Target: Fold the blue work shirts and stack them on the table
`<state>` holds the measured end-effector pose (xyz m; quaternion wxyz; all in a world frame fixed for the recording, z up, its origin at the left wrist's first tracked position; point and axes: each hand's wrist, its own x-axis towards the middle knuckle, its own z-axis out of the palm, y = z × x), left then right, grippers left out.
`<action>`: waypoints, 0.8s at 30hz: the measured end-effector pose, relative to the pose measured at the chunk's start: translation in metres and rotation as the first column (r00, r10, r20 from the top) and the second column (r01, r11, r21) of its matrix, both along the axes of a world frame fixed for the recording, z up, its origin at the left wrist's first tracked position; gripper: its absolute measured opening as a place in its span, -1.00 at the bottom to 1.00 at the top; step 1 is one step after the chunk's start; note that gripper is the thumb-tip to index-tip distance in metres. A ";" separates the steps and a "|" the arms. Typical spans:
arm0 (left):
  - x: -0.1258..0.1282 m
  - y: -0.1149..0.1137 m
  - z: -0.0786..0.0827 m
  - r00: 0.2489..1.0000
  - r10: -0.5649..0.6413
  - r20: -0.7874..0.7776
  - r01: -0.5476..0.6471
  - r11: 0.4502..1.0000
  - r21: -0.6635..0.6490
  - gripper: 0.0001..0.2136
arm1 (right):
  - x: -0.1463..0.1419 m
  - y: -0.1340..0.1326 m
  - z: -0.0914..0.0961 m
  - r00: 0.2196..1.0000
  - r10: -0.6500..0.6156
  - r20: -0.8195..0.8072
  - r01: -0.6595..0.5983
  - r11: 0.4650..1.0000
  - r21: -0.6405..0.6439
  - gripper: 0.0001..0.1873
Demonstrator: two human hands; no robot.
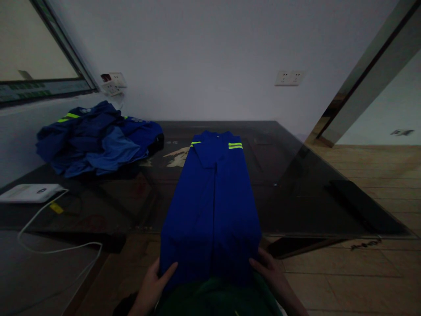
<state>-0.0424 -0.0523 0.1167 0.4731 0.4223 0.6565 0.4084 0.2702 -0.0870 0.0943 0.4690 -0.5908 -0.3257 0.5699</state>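
A blue jacket [210,197] with yellow-green stripes lies lengthwise on the dark table, its collar toward the wall and its sides folded in. Its lower end hangs over the table's front edge toward my body. My left hand [156,278] grips the lower left edge, thumb on top and fingers underneath. On the opposite edge, my right hand [268,267] pinches the cloth in the same way. The fingers beneath the cloth are hidden on both sides.
A heap of blue clothes [98,140] sits at the table's back left. A white device [31,193] with a cable lies at the left edge, a flat black object [365,206] at the right. Wall sockets [289,78] are behind the dark table [296,206].
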 end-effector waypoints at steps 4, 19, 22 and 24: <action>0.003 -0.014 0.022 0.997 0.068 0.033 -0.071 0.995 0.066 -0.23 | -0.010 -0.021 0.012 0.991 -0.069 -0.113 0.074 0.997 0.034 -0.42; -0.049 0.003 0.100 0.942 -0.270 -0.198 0.307 0.932 0.193 -0.61 | 0.025 -0.040 0.100 0.896 -0.099 0.432 -0.059 0.939 0.339 -0.66; -0.033 0.010 0.123 0.903 -0.255 -0.346 0.384 0.840 0.383 -0.77 | 0.018 -0.030 0.121 0.893 -0.138 0.428 -0.096 0.872 0.479 -0.75; -0.023 0.013 0.140 0.898 -0.191 -0.395 0.387 0.771 0.505 -0.78 | 0.018 -0.025 0.133 0.884 -0.188 0.428 -0.124 0.789 0.602 -0.81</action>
